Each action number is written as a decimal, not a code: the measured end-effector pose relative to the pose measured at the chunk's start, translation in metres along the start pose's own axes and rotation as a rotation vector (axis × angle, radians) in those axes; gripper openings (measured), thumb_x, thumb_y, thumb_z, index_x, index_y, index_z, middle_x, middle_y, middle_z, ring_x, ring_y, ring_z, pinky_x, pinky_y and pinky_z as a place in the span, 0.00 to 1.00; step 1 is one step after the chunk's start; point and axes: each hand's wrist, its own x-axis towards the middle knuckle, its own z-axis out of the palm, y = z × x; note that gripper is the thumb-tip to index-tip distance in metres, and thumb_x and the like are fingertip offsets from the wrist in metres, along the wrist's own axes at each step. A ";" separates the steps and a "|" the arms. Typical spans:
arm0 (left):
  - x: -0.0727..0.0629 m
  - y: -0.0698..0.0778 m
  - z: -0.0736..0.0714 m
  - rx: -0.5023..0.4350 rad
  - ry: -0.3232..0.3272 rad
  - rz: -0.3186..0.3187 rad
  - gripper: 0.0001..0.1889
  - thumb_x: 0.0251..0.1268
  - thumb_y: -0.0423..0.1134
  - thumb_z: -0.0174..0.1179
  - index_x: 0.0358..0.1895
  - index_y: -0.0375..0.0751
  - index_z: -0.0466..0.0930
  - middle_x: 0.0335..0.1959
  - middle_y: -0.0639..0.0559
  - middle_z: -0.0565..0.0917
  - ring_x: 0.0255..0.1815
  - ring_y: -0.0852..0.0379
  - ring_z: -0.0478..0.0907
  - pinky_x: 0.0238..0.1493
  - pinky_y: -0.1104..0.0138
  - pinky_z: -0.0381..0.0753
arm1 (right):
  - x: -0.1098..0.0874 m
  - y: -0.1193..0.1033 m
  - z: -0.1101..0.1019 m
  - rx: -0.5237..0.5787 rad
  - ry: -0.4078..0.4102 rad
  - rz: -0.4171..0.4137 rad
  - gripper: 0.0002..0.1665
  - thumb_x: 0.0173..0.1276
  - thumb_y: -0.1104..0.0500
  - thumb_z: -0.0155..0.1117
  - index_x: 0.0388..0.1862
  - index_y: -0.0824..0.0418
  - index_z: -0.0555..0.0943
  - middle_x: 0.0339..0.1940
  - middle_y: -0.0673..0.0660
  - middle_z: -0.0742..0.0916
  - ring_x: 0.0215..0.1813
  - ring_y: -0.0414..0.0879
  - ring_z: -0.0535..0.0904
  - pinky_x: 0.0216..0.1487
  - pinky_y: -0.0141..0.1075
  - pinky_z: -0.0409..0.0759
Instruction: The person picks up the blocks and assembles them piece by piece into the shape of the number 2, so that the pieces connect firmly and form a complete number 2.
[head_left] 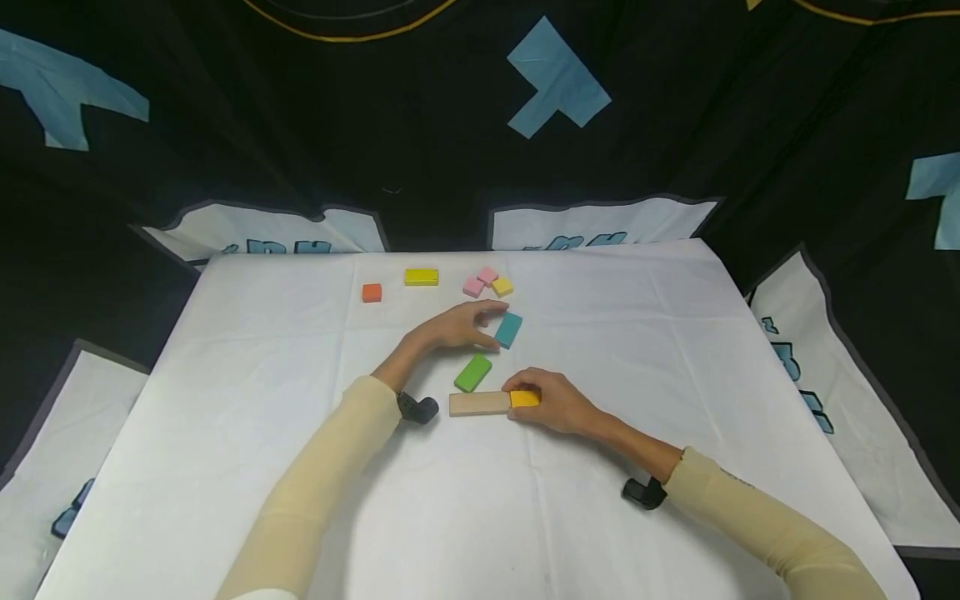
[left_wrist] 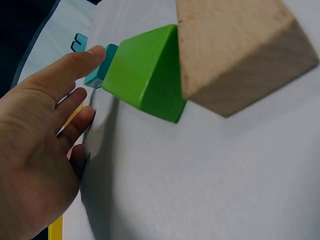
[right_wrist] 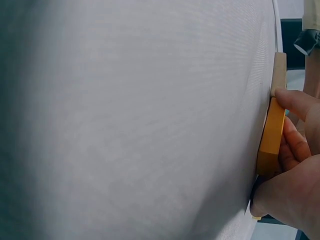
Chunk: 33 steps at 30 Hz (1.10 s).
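Here, your right fingers pinched the amber block.
Left fingers spread by the teal block; light, level pressure seemed best.

An amber block abuts a wooden block, a teal block slanting beyond.
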 end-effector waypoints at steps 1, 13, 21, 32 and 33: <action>0.001 0.000 0.000 0.007 -0.003 -0.002 0.42 0.59 0.49 0.73 0.76 0.57 0.64 0.73 0.54 0.68 0.63 0.51 0.71 0.65 0.52 0.69 | 0.000 0.000 0.000 0.001 -0.002 0.000 0.20 0.61 0.60 0.76 0.53 0.55 0.83 0.47 0.47 0.84 0.47 0.45 0.76 0.54 0.40 0.76; 0.006 0.007 0.005 0.032 -0.035 0.001 0.41 0.60 0.47 0.72 0.77 0.57 0.63 0.77 0.49 0.63 0.74 0.48 0.59 0.72 0.47 0.56 | 0.000 0.003 0.000 0.003 -0.006 -0.014 0.20 0.61 0.59 0.76 0.52 0.55 0.83 0.45 0.47 0.84 0.46 0.44 0.75 0.53 0.40 0.74; 0.006 0.008 0.002 0.031 -0.040 -0.016 0.39 0.62 0.45 0.70 0.76 0.60 0.63 0.78 0.48 0.60 0.77 0.46 0.54 0.72 0.44 0.52 | 0.000 -0.002 -0.002 -0.006 -0.006 -0.001 0.19 0.61 0.60 0.76 0.52 0.56 0.83 0.45 0.47 0.84 0.46 0.45 0.75 0.54 0.40 0.74; 0.006 0.007 -0.002 0.064 -0.075 -0.061 0.38 0.64 0.45 0.68 0.76 0.65 0.63 0.77 0.51 0.62 0.75 0.48 0.56 0.71 0.44 0.55 | 0.001 0.001 0.000 -0.005 -0.003 -0.001 0.20 0.62 0.60 0.76 0.52 0.55 0.83 0.46 0.47 0.84 0.46 0.45 0.75 0.54 0.40 0.75; 0.006 0.008 -0.003 0.064 -0.078 -0.062 0.37 0.64 0.45 0.68 0.76 0.64 0.64 0.77 0.51 0.62 0.75 0.48 0.57 0.71 0.44 0.55 | 0.001 0.001 0.000 -0.006 -0.004 -0.002 0.20 0.62 0.60 0.76 0.52 0.55 0.83 0.46 0.47 0.84 0.46 0.45 0.75 0.54 0.40 0.75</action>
